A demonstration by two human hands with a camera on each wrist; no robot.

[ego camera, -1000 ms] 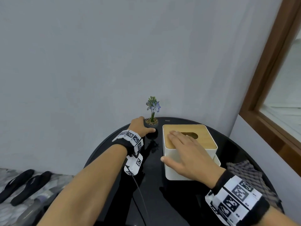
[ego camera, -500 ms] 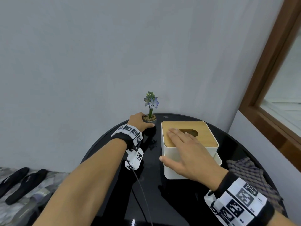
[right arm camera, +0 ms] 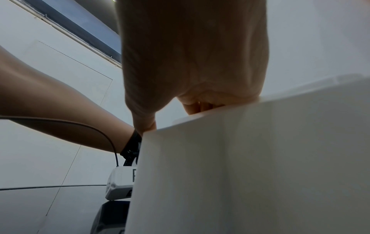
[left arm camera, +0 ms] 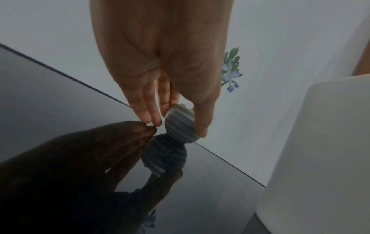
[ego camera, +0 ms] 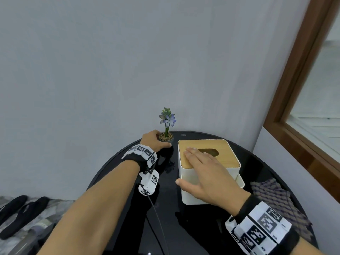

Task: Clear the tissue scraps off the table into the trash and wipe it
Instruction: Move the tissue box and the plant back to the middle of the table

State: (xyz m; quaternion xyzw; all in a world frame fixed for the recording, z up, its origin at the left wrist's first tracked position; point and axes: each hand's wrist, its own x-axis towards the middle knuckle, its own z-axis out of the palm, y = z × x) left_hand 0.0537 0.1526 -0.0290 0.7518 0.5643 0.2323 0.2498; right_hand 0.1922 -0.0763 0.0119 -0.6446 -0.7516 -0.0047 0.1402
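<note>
On the round black glass table (ego camera: 193, 227) my left hand (ego camera: 158, 140) grips a small grey ribbed flower pot (left arm camera: 181, 125) at the far edge, thumb on one side and fingers on the other. The pot (ego camera: 166, 137) stands on the glass and holds a blue flower (ego camera: 167, 118). My right hand (ego camera: 202, 168) lies flat on the wooden lid of a white tissue box (ego camera: 228, 157), its fingers straight and its thumb against the box's left wall. A checked cloth (ego camera: 276, 199) lies at the table's right edge. No tissue scraps show in any view.
A grey wall stands right behind the table. A wooden window frame (ego camera: 294, 107) runs along the right. Black sandals (ego camera: 16, 212) lie on the floor at the lower left. A cable (ego camera: 156, 214) hangs from my left wrist over the table.
Both hands keep their hold on the pot and the box. Only the head view has drifted slightly.
</note>
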